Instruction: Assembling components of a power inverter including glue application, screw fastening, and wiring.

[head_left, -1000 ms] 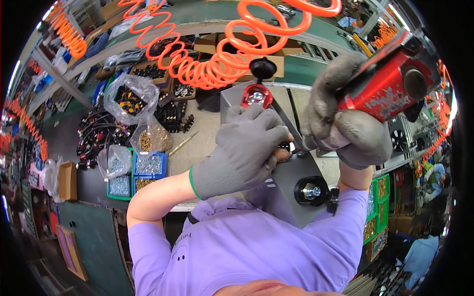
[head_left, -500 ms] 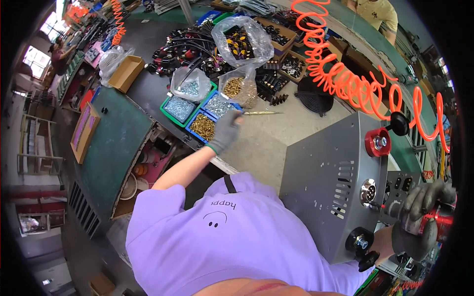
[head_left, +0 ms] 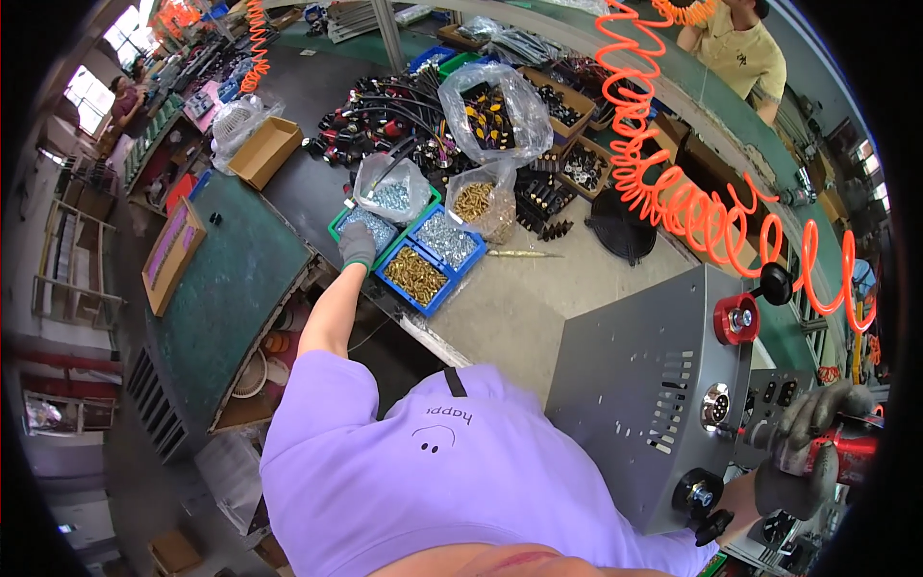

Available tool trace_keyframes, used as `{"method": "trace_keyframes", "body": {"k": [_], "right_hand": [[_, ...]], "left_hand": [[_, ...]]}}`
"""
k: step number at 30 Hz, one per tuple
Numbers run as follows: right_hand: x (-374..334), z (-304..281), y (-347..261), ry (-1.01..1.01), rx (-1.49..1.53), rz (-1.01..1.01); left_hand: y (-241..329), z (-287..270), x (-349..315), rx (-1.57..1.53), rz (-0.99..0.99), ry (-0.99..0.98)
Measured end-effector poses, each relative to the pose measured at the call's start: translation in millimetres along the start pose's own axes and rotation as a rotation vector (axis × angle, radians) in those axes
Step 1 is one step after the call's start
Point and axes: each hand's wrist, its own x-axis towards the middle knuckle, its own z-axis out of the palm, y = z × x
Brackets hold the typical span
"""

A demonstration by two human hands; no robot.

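My left hand [head_left: 358, 245], in a grey glove, reaches into a green-rimmed bin of small silver screws [head_left: 377, 229]. Its fingertips are hidden or blurred there. Beside it, a blue bin holds brass-coloured fittings [head_left: 413, 276] and another silver screws [head_left: 443, 238]. At the far right my gloved right hand [head_left: 803, 447] is closed round a red power screwdriver [head_left: 846, 456]. Its bit points left toward the panel of a grey metal case [head_left: 625, 375]. That panel carries a round multi-pin connector [head_left: 715, 406], a red terminal [head_left: 736, 319] and a black terminal [head_left: 697, 491].
Clear bags hold brass parts [head_left: 472, 201], silver screws [head_left: 392, 196] and black-yellow parts [head_left: 488, 117]. A black round grille [head_left: 621, 227] lies beyond the case. Orange coiled hoses [head_left: 663, 183] hang above the bench. A co-worker [head_left: 740, 53] stands across it. An open cardboard box [head_left: 265, 154] sits left.
My left hand has moved left, from above the blue bins to the green-rimmed screw bin. The view has shifted slightly. My right hand still holds the screwdriver near the case.
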Motion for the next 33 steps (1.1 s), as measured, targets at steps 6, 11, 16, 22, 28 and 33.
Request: {"method": "trace_keyframes", "body": {"k": [6, 11, 16, 22, 28, 33], "right_hand": [[5.2, 4.7, 3.7, -0.011, 0.163, -0.031], [1.0, 0.5, 3.2, -0.038, 0.049, -0.081], [-0.1, -9.5, 6.7, -0.060, 0.002, -0.074], [6.6, -15.9, -8.3, -0.072, 0.000, -0.097], [-1.3, -10.4, -0.4, 0.159, 0.294, -0.370], [4.4, 12.3, 16.0, 0.191, 0.205, -0.483]], "left_hand": [[4.1, 3.9, 9.1, -0.169, -0.016, 0.034], [-18.1, 13.6, 25.3, -0.751, -0.243, 0.136], [10.7, 6.8, 14.8, -1.525, -0.400, -0.096], [21.9, -0.7, 11.1, -1.848, -0.479, -0.185], [105.7, -33.8, -69.0, -2.299, -0.143, -0.984], [210.4, -81.6, -180.7, -2.141, -0.022, -1.579]]}}
